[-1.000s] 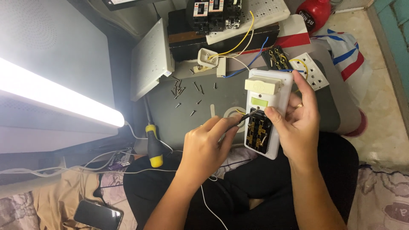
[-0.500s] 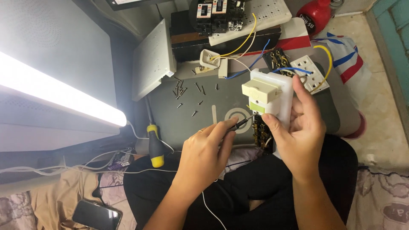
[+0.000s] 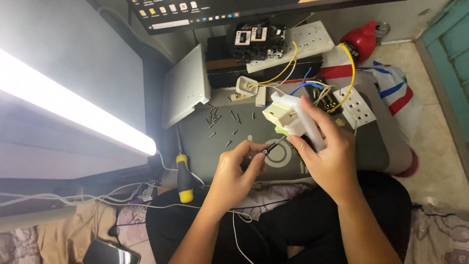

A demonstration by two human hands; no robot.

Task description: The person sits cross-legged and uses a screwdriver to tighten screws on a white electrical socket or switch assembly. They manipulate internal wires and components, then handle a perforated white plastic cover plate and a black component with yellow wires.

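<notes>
My right hand grips a white plastic socket housing, tilted up on its side above the dark grey board on my lap. My left hand pinches a thin screwdriver whose tip points at the lower edge of the housing. Blue, yellow and white wires run from behind the housing to the parts further back.
Several small screws lie scattered on the board. A yellow-handled screwdriver rests at its left edge. White socket plates, a white panel, black breakers and a red bottle sit beyond. A bright tube lamp glows left; a phone lies below.
My right hand has lifted and turned the socket housing from lying open-face up to standing tilted on its side. My left hand with the screwdriver has drawn slightly back.
</notes>
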